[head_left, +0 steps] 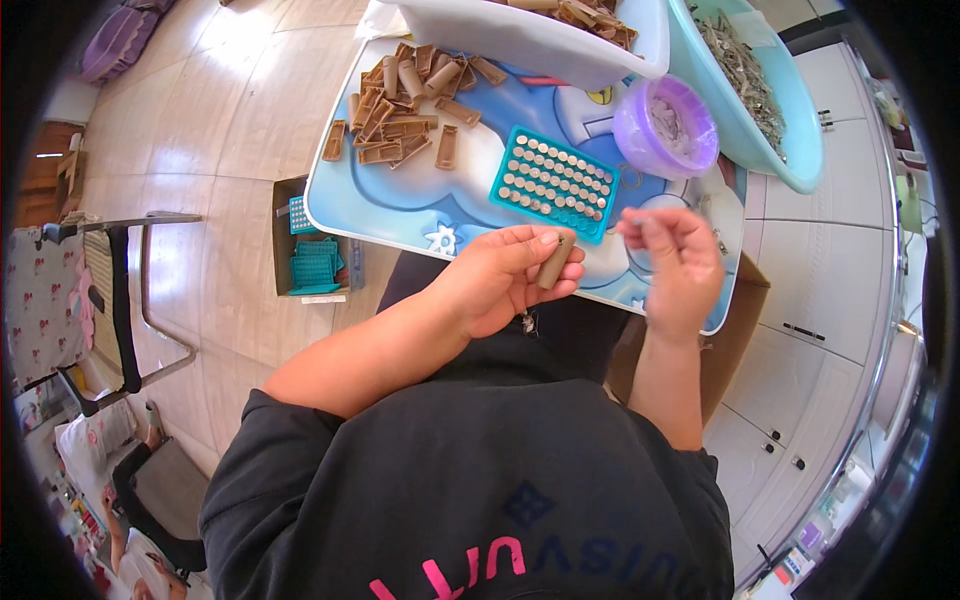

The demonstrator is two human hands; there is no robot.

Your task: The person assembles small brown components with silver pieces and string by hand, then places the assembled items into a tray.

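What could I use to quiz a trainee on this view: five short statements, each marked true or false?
1. The left hand holds a brown piece. True.
2. The purple tub stands farther right than the teal tray. True.
3. The right hand is inside the purple tub. False: it is apart from it.
4. Silver discs sit in rows in the teal tray. True.
5. The tabletop is plain black. False: it is patterned, mostly blue and white.
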